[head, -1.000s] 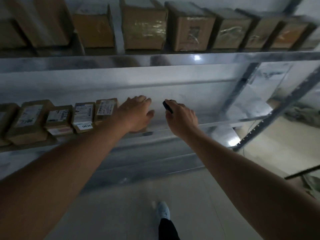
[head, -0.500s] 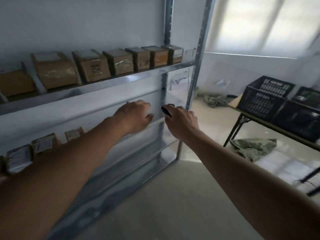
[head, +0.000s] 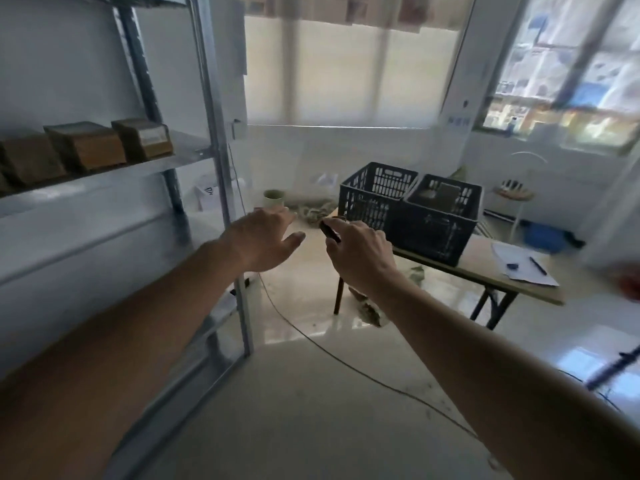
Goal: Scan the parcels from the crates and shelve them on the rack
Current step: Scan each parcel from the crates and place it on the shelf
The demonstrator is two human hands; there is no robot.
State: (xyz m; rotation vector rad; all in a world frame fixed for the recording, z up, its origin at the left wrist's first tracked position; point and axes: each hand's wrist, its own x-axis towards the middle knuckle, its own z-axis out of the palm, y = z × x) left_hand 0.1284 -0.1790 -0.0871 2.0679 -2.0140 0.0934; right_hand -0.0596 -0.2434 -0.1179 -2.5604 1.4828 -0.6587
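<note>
Right hand (head: pixel 360 258) grips what I take for a small dark scanner (head: pixel 329 231); left hand (head: pixel 266 239) hangs released, 2 crates (head: pixel 408 209) on the surface (head: pixel 519 271) ahead.

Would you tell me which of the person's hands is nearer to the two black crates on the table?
Right. The right hand, closed around a small dark scanner, sits just left of the crates in view; the open left hand is further left, beside the rack.

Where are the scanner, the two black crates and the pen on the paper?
scanner (head: pixel 329 231), head view, dark tip showing above the right hand's fingers.
left crate (head: pixel 375 194), head view, slotted front wall.
right crate (head: pixel 433 233), head view, front wall.
pen (head: pixel 537 265), head view, middle of the barrel.
</note>
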